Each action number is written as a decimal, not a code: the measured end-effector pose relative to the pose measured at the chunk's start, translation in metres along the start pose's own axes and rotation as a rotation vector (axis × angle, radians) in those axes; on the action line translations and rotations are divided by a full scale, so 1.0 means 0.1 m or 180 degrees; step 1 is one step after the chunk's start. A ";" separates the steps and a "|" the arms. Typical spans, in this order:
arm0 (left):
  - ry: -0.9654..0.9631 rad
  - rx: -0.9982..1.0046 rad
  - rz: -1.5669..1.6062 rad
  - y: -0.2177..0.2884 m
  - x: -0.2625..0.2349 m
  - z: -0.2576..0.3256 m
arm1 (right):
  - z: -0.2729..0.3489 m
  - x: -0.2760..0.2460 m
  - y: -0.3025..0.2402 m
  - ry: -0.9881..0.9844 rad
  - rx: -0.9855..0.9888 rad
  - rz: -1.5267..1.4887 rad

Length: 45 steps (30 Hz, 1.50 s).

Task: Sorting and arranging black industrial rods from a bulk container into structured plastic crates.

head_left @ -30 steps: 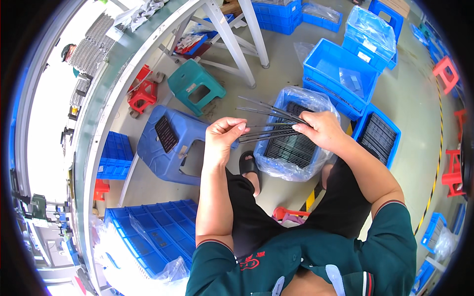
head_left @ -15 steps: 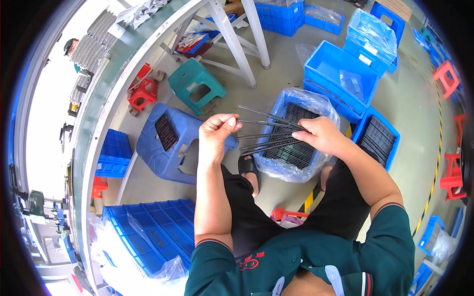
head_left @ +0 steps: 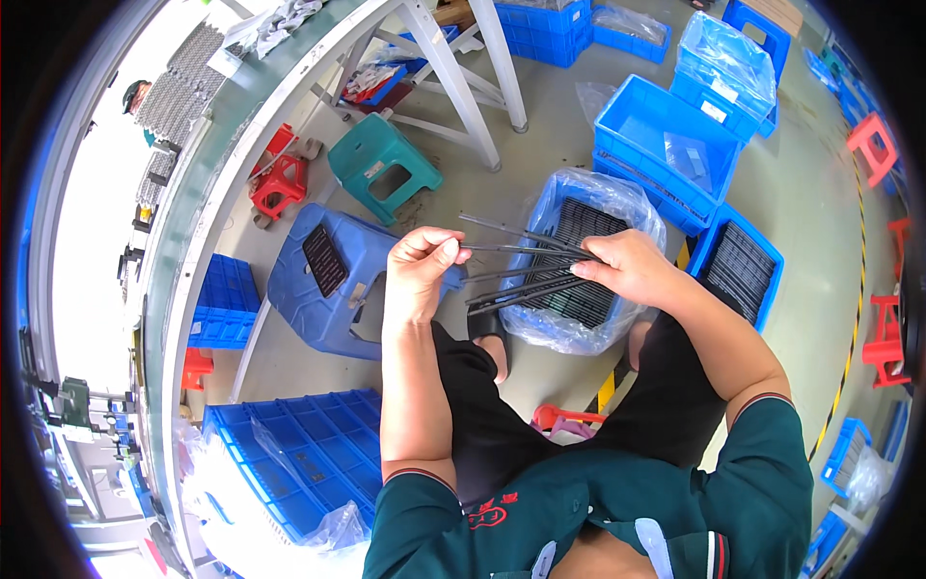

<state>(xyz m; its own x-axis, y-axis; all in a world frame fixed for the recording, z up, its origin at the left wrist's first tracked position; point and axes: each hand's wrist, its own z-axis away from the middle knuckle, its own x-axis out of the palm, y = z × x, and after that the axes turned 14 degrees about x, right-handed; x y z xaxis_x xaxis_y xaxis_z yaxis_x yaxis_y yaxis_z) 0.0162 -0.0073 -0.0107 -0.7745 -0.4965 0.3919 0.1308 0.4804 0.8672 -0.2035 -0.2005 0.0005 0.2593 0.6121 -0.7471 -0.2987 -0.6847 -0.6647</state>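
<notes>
My right hand [head_left: 632, 268] grips a fanned bundle of thin black strips [head_left: 526, 275] above a plastic-lined blue crate [head_left: 632, 207] filled with more black strips. My left hand [head_left: 424, 262] pinches the near end of one strip at the bundle's left side. Both hands are held over my knees, in front of an overturned blue stool [head_left: 328, 280].
A teal stool [head_left: 386, 169] and a red stool [head_left: 280, 183] stand by white table legs [head_left: 463, 82]. Blue crates sit at the upper right [head_left: 666, 135], right [head_left: 738, 261] and lower left [head_left: 289, 463]. A long green-edged workbench [head_left: 207, 212] runs along the left.
My left hand has slid along the strips, drawing one out from the bundle. The bundle has shifted slightly lower and toward me.
</notes>
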 end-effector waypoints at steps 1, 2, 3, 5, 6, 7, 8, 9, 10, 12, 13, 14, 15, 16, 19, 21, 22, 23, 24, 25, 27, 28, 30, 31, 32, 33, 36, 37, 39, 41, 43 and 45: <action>-0.0095 -0.0037 0.0428 -0.02 -0.02 0.00 | 0.00 -0.01 0.01 -0.0048 -0.0027 -0.0047; -0.0089 -0.0038 0.0424 -0.03 -0.04 0.01 | 0.00 -0.01 0.01 -0.0096 -0.0055 -0.0095; -0.0146 -0.0277 0.0957 -0.04 -0.05 0.02 | 0.00 -0.02 0.00 -0.0102 -0.0058 -0.0099; -0.0217 -0.0548 0.1479 -0.03 -0.01 0.02 | -0.01 -0.05 0.00 -0.0263 0.0013 -0.0206; -0.0220 -0.0549 0.1481 -0.03 -0.01 0.02 | -0.01 -0.04 0.02 -0.0261 0.0016 -0.0205; -0.0242 -0.0486 0.1366 -0.04 -0.01 0.02 | -0.02 -0.03 0.04 -0.0230 -0.0012 -0.0263; -0.0264 -0.0423 0.1251 -0.04 0.00 0.02 | -0.02 -0.03 0.06 -0.0199 -0.0040 -0.0321; -0.0267 -0.0427 0.1255 -0.04 0.01 0.01 | -0.01 -0.03 0.06 -0.0196 -0.0034 -0.0320; -0.0185 -0.0319 0.0928 -0.02 0.01 0.02 | -0.01 -0.02 0.06 -0.0187 -0.0054 -0.0303; -0.0102 -0.0211 0.0599 -0.05 0.00 0.02 | -0.01 -0.03 0.05 -0.0179 -0.0075 -0.0287; -0.0392 -0.0298 0.1145 -0.08 0.01 0.00 | 0.00 -0.05 0.03 -0.0322 0.0021 -0.0394; -0.0685 -0.0383 0.1690 -0.10 0.02 0.00 | 0.00 -0.06 0.02 -0.0466 0.0117 -0.0499; -0.0791 -0.0372 0.1905 -0.12 0.05 0.02 | 0.00 -0.05 0.02 -0.0473 0.0103 -0.0499; -0.0794 -0.0373 0.1905 -0.12 0.06 0.02 | 0.00 -0.03 0.03 -0.0559 0.0087 -0.0560; -0.1114 -0.0424 0.1998 -0.10 0.05 0.00 | 0.00 -0.02 0.05 -0.0657 -0.0009 -0.0658; -0.0886 -0.0577 0.1925 -0.13 0.02 0.04 | 0.02 0.01 0.07 -0.0528 0.0069 -0.0573; -0.0658 -0.0729 0.1849 -0.12 0.03 0.04 | 0.02 0.02 0.08 -0.0459 0.0165 -0.0422; -0.0471 -0.0772 0.1709 -0.13 0.05 0.06 | 0.02 0.02 0.09 -0.0463 0.0160 -0.0418; -0.0466 -0.0766 0.1709 -0.12 0.06 0.06 | 0.01 0.03 0.09 -0.0444 0.0319 -0.0459; -0.0116 -0.0841 0.1363 -0.09 0.10 0.06 | 0.01 0.03 0.10 -0.0415 0.0488 -0.0495; 0.0177 -0.0687 0.0720 -0.10 0.07 0.05 | -0.02 0.03 0.10 -0.0408 0.0516 -0.0405; 0.0175 -0.0689 0.0723 -0.07 0.09 0.04 | -0.04 0.04 0.10 -0.0411 0.0538 -0.0326; -0.0056 -0.0398 0.0011 0.00 0.12 0.01 | -0.04 0.03 0.09 -0.0495 0.0636 -0.0519; -0.0121 -0.0434 0.0020 0.03 0.14 0.00 | -0.05 0.03 0.08 -0.0582 0.0724 -0.0712; -0.0119 -0.0435 0.0019 0.04 0.14 0.00 | -0.05 0.02 0.07 -0.0584 0.0723 -0.0713; -0.0094 -0.0406 -0.0193 0.04 0.15 0.00 | -0.06 0.00 0.06 -0.0588 0.0681 -0.0491; -0.0153 -0.0464 -0.0437 0.03 0.12 0.02 | -0.06 0.05 0.09 -0.0593 0.0566 -0.0287; -0.0234 -0.0532 -0.0466 0.02 0.11 0.02 | -0.07 0.06 0.11 -0.0589 0.0480 -0.0293; -0.0248 -0.0568 -0.0506 0.04 0.11 0.02 | -0.06 0.06 0.10 -0.0646 0.0488 -0.0287; -0.0237 -0.0536 -0.0699 0.07 0.09 0.02 | -0.06 0.06 0.12 -0.0713 0.0482 -0.0296; -0.0175 -0.0299 -0.1103 0.14 -0.03 0.01 | -0.05 0.06 0.13 -0.0718 0.0507 -0.0217; 0.0002 -0.0152 -0.1046 0.13 -0.16 -0.02 | -0.06 0.08 0.12 -0.0734 0.0521 -0.0146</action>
<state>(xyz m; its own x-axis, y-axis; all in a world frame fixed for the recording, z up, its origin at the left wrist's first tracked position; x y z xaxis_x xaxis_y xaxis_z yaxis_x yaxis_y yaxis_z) 0.0316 0.0053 -0.0053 -0.7797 -0.6197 0.0891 -0.0971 0.2602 0.9607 -0.1996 -0.2063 -0.0135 0.0657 0.7276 -0.6828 -0.4408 -0.5927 -0.6741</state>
